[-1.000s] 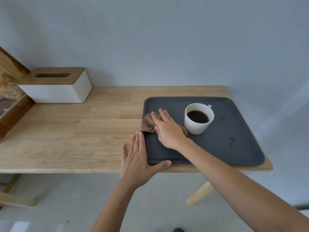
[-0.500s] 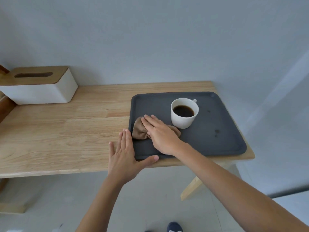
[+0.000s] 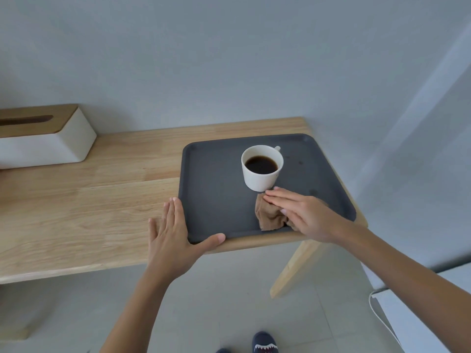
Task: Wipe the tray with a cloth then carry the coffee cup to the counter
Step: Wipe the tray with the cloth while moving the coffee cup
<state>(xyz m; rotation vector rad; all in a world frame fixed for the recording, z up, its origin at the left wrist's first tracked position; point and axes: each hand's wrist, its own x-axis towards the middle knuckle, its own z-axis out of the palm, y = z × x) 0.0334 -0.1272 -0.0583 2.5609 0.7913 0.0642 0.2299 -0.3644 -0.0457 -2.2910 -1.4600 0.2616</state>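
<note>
The left hand lies open and flat on the pale wooden worktop, thumb hooked along the near rim of the dark grey square tray — bracing it, probably. The right hand, fingers extended, presses a crumpled tan cloth onto the tray's near right area. Just beyond stands the white coffee cup — upright, seemingly untouched.

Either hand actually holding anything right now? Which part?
Nothing is gripped. The right hand lies flat, pressing the brown cloth onto the tray. The left hand braces the tray's near-left corner, thumb on its front edge.
</note>
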